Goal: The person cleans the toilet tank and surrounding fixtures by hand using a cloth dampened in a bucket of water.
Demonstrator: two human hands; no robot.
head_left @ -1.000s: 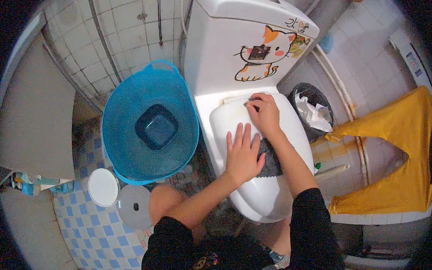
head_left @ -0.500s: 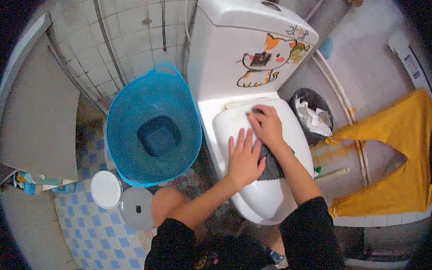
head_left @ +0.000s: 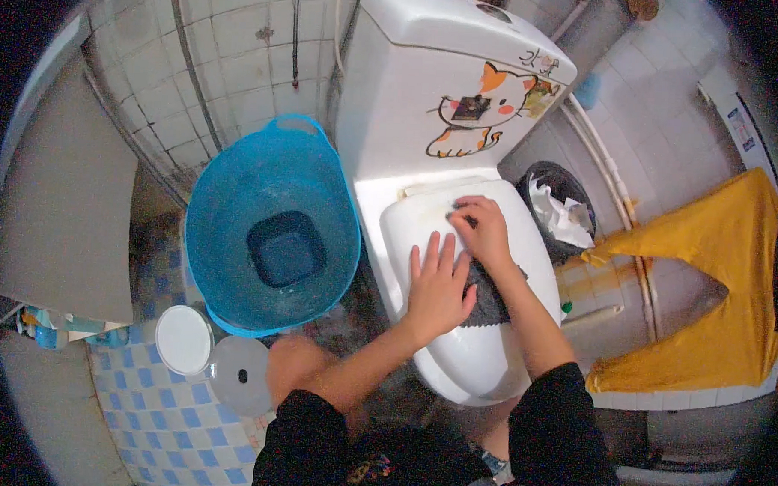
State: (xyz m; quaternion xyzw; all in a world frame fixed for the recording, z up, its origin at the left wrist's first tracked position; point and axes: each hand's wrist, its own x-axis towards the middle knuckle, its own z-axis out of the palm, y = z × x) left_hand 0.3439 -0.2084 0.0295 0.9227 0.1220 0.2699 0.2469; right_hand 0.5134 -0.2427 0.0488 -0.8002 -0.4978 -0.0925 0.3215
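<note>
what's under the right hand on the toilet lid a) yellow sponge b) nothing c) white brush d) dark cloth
d: the right hand presses a dark grey cloth on the closed white lid, with the left hand flat beside it.

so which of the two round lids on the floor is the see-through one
The clear lid, the one nearer the person's knee, with a small dark knob hole in its middle. The white lid to its left, by the blue tub, is solid and opaque.
</note>
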